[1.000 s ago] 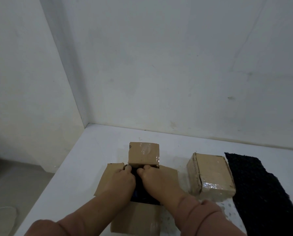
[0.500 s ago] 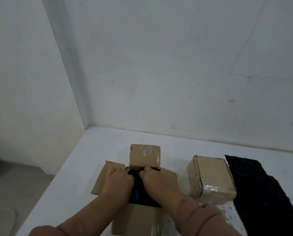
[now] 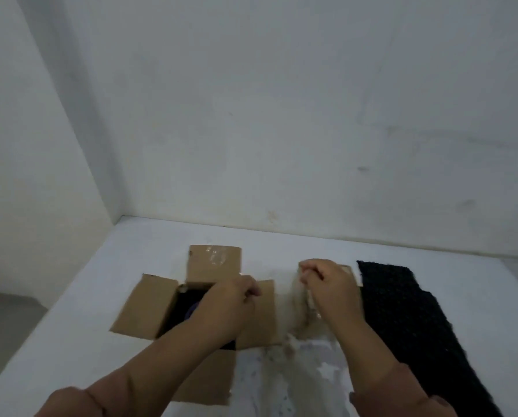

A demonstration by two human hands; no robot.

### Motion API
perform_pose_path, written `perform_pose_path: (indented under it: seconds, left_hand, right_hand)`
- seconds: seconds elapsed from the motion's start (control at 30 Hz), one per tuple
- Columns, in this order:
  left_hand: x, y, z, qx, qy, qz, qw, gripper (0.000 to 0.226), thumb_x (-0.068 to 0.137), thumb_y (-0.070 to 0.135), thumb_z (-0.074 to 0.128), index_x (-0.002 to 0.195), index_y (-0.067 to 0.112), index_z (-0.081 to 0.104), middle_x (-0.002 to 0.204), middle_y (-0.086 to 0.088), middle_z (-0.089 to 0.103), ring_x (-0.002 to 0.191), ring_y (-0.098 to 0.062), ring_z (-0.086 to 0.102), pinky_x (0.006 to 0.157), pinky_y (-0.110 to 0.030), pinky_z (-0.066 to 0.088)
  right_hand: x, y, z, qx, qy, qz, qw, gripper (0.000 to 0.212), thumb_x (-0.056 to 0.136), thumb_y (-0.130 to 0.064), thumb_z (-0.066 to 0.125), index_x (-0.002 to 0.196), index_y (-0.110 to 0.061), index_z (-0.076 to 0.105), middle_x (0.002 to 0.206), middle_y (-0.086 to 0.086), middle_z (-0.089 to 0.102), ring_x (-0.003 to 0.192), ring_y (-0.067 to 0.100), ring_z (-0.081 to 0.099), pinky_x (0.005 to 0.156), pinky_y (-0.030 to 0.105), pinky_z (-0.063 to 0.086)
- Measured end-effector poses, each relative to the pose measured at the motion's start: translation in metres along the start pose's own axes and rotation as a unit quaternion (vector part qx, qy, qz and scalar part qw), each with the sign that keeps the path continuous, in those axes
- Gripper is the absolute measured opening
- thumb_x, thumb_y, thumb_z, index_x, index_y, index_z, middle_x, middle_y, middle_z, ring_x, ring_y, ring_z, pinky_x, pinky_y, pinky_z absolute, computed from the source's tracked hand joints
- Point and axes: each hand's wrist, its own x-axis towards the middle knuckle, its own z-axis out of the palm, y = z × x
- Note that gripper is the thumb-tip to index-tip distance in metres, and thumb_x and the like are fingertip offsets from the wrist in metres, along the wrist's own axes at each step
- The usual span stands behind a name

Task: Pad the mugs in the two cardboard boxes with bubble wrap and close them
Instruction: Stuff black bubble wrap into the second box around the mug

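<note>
An open cardboard box (image 3: 143, 305) stands at the left with all its flaps spread outward. Black bubble wrap and a bit of a purple mug (image 3: 191, 310) show inside it. My left hand (image 3: 230, 305) hovers over the opening, its curled fingertips above the right flap (image 3: 262, 317); whether they pinch it is unclear. My right hand (image 3: 326, 284) lies on the closed, taped second box (image 3: 301, 314), which is blurred. Its fingers curl at the box's far left corner.
A sheet of black bubble wrap (image 3: 408, 314) lies flat just right of the closed box. Clear bubble wrap (image 3: 269, 383) lies on the white table (image 3: 80, 341) in front of both boxes. Walls close off the far side; the table's edge drops at the left.
Both hands have come out of the open box. My right hand moved right onto the closed box, and my left hand shifted toward the right flap.
</note>
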Motion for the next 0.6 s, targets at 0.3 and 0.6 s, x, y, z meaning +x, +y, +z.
perform_pose_path:
  seconds: [0.3,0.6]
  left_hand:
    - [0.016,0.129,0.154,-0.219,-0.272,-0.057,0.935,0.012,0.094,0.016,0.051,0.095,0.024,0.060,0.081,0.006,0.054,0.067,-0.005,0.049,0.062,-0.016,0.042]
    - [0.054,0.168,0.231,-0.359,-0.195,-0.383,0.829,0.034,0.096,0.009,0.049,0.129,0.001,0.047,0.112,-0.011,0.056,0.097,-0.025,0.056,0.084,-0.033,0.045]
  right_hand:
    - [-0.042,0.162,-0.120,-0.208,-0.088,0.264,0.938,0.037,0.087,-0.008,0.049,0.121,-0.014,0.061,0.135,0.010,0.052,0.121,0.025,0.052,0.098,0.025,0.040]
    - [-0.063,0.208,-0.129,-0.270,-0.292,0.211,0.893,0.061,0.094,-0.017,0.045,0.149,-0.025,0.019,0.159,0.007,0.004,0.142,0.030,0.011,0.117,0.033,0.020]
